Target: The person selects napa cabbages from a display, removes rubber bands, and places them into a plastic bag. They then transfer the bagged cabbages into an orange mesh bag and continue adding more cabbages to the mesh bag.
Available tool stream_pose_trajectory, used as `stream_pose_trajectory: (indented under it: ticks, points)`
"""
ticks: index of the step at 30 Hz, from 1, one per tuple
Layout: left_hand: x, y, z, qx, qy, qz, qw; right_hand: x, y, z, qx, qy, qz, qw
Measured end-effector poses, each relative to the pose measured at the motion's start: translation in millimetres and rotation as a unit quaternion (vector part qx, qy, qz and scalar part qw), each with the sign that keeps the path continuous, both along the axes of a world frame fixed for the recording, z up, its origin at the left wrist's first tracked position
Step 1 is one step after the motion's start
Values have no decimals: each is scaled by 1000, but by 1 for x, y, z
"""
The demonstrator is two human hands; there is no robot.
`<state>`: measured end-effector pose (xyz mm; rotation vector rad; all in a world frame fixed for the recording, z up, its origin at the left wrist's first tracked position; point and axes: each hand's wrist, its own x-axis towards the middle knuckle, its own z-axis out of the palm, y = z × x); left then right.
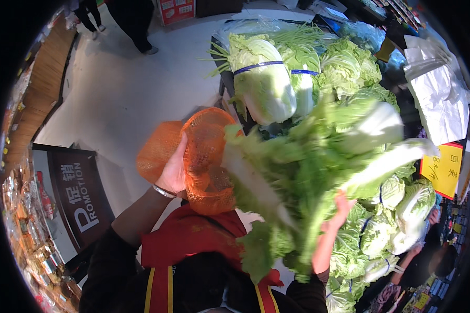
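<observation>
My left hand (174,170) grips the rim of an orange mesh bag (211,197), whose round mouth is spread towards me. Part of the mesh bulges out to the left, behind my wrist. My right hand (338,211) holds a bunch of loose Chinese cabbage leaves (309,168) by the stalks, blurred by motion. The leaf tips on the left overlap the bag's right edge; whether any are inside I cannot tell. Just beyond the bag, a whole Chinese cabbage (264,84) with a purple band lies on the display.
More banded cabbages (378,234) are heaped along the right. A yellow price sign (440,168) and white plastic bags (436,90) edge the display. A promotion board (80,195) stands at left on the pale floor (109,94). People stand at top left; another person's arm (405,260) reaches in at right.
</observation>
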<state>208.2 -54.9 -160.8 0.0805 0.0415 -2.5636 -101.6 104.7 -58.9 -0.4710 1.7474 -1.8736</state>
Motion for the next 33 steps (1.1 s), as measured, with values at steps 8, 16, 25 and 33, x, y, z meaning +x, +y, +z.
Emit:
stream_pose_trajectory:
  ticks: [8, 16, 25, 33]
  points:
    - [11, -33, 92, -42, -168, -28, 985, 88, -48, -70, -103, -8, 404, 909]
    - [36, -48, 148, -286, -472, 37, 833, 129, -77, -83, -102, 85, 603, 787]
    - [82, 35, 153, -336, -580, 164, 724, 136, -143, -151, 220, 185, 583, 760]
    - [8, 91, 106, -263, -209, 125, 934, 179, -120, -165, 259, 499, 648, 514]
